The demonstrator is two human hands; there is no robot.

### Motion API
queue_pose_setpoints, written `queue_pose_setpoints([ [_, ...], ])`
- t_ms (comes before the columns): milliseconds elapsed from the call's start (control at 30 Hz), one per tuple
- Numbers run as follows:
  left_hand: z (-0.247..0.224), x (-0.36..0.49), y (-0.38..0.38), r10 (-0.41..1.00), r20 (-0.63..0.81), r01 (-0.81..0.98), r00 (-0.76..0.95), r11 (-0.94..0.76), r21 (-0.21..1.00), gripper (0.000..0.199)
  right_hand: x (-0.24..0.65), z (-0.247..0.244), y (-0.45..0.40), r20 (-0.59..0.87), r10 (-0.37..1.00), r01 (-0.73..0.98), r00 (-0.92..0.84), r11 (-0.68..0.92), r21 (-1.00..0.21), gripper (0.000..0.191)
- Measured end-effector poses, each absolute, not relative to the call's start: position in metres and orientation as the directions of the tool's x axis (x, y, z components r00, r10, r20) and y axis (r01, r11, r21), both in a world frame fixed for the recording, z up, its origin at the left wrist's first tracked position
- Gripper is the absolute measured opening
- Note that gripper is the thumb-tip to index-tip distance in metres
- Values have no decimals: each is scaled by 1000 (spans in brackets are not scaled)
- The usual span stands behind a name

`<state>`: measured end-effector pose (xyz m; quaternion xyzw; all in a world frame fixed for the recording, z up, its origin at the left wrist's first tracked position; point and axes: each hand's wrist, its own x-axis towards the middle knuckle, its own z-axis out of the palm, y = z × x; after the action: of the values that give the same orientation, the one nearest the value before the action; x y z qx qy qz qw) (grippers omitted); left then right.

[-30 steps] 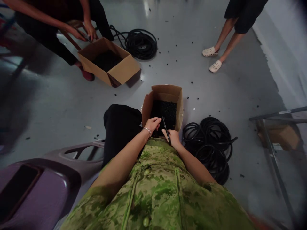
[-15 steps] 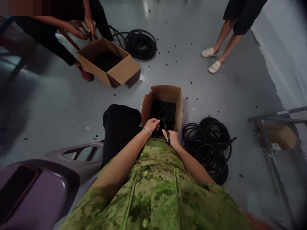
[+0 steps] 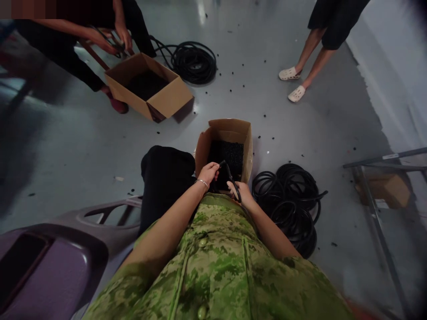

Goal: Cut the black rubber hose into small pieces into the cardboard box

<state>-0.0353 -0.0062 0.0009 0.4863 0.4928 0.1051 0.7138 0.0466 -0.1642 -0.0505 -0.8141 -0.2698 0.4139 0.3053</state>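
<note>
Over the near cardboard box (image 3: 247, 153), my left hand (image 3: 209, 172) pinches a length of black hose (image 3: 222, 164), whose end sticks out past the fingertips. My right hand (image 3: 241, 192) is wrapped round the black handles of a pair of scissors (image 3: 236, 189). The scissors point up toward the hose end, close beside it; whether the blades touch it is too small to tell. Inside the box lies a heap of small black pieces (image 3: 231, 152). A tangled coil of black hose (image 3: 293, 200) rests on the floor right of my right hand.
A co-worker's hands (image 3: 123, 40) work above another cardboard box (image 3: 170, 98) at the upper left, with a hose coil (image 3: 195, 62) beside it. Another person in pale clogs (image 3: 296, 94) stands at the upper right. A purple chair (image 3: 66, 262) and a metal frame (image 3: 380, 222) flank me.
My right hand and the scissors have shifted slightly, with the handle loop swung a little to the right. The left hand still pinches the hose. The whole view has drifted a little.
</note>
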Motion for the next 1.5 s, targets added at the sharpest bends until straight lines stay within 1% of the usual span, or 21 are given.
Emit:
queue_pose_setpoints([
  [133,1,-35,-7,650,-602,308,463,519,797,25,51,-40,-160,-458,726,351,513,-664,-660,57],
  [267,2,-36,-8,661,-619,323,425,528,785,33,53,-38,-156,-446,749,407,490,-649,-642,57],
  [433,1,-36,-7,652,-614,314,445,529,789,35,53,-40,-156,-430,763,411,482,-631,-658,56],
  [733,-2,-36,-6,649,-616,311,446,533,787,33,45,-43,-155,-394,756,371,524,-618,-693,56],
  [967,1,-36,-7,640,-627,312,444,545,778,31,45,-49,-156,-400,763,335,507,-603,-724,55],
  [1233,3,-36,-7,635,-636,322,438,550,771,36,43,-49,-156,-392,772,323,501,-587,-742,55],
  [1367,3,-36,-7,630,-639,327,442,550,769,38,43,-48,-156,-394,770,330,502,-591,-736,55],
  [1500,2,-36,-6,633,-639,339,437,542,769,39,43,-42,-156,-388,771,374,505,-601,-707,56],
])
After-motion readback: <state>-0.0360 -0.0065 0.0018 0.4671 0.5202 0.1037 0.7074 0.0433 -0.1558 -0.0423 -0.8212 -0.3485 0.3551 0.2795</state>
